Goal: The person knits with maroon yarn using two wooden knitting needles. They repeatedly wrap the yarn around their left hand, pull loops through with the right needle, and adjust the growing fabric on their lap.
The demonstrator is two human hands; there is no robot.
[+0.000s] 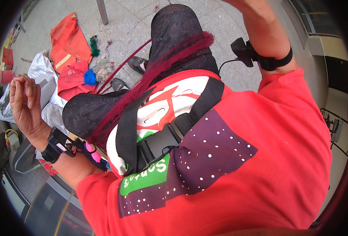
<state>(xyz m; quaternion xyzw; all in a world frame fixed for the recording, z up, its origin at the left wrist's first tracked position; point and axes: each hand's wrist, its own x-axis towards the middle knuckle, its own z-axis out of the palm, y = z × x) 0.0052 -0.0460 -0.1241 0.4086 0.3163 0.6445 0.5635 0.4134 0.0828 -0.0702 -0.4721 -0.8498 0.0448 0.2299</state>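
My left hand [25, 103] is raised at the far left with its fingers curled together in a pinch. A fine dark thread runs from its fingertips toward the right, barely visible against the floor. Across my lap lies a long bundle of dark red yarn [152, 78], frayed at its end by my knee. My right forearm [260, 27] reaches up past the upper edge, so my right hand is out of sight.
Ahead on the grey tiled floor [127, 21] lie red cloth pieces [69, 41], a blue yarn clump [90, 77], a green yarn clump [94, 45] and tangled pale thread [103, 71]. A white plastic bag [42, 69] sits beside my left hand. A metal leg [102, 11] stands beyond.
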